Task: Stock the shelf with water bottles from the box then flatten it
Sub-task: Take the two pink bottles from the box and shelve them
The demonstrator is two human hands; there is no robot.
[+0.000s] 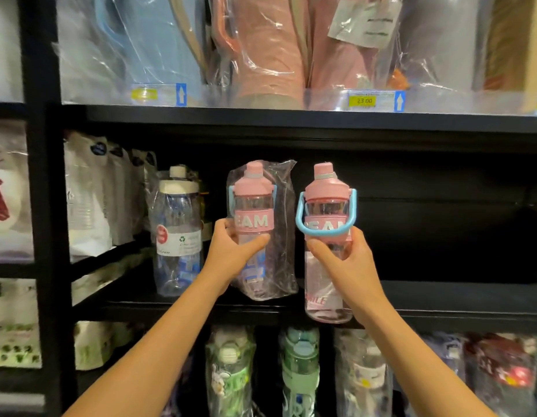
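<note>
I hold two pink-capped water bottles upright in front of the black middle shelf (pixel 441 299). My left hand (pixel 234 246) grips the bottle wrapped in a clear plastic bag (pixel 255 203); its base rests on or just above the shelf board. My right hand (pixel 341 252) grips the unwrapped bottle (pixel 326 206), whose blue carry handle hangs forward over its pink band. That bottle's base sits lower, in front of the shelf's front edge. The box is out of view.
A clear blue-tinted bagged bottle (pixel 178 233) stands left of my left hand, with white packets (pixel 89 191) beyond it. The middle shelf right of my right hand is dark and bare. Bagged pink and blue items fill the shelf above; several bagged bottles (pixel 300 371) stand below.
</note>
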